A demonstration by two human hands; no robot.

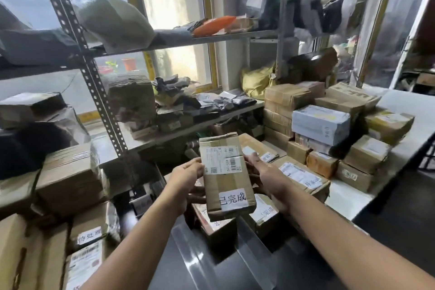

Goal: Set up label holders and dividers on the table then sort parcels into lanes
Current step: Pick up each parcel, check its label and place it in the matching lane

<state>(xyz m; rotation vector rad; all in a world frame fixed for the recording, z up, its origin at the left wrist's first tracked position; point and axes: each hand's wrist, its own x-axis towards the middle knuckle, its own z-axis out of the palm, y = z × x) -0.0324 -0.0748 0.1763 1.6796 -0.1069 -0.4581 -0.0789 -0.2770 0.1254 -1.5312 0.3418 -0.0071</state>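
Two hands hold one narrow cardboard parcel [226, 175] up in the air over the dark table [211, 263], the left hand [186, 183] clasping its left edge and the right hand [270, 179] its right edge, fingers curled behind the box. The parcel carries a shipping label with a barcode on its upper half and a white sticker reading 已完成 near its lower end, so it seems already marked as finished. Judging from that, the sorting stage is under way rather than the setting-up. Directly beneath and beside the held box lie several other stickered boxes [299, 179], some with the same kind of white tag, which suggests a lane of finished items is filling. At lower left another group of boxes [90, 235] bears a different white tag, probably a separate lane. No label holders or dividers are plainly visible, so I cannot tell whether they are set up. A large unsorted stack [329, 125] still sits on the white table [400, 103] at right, and the metal shelves [164, 40] behind are crowded with bags and cartons, so much sorting appears to remain.
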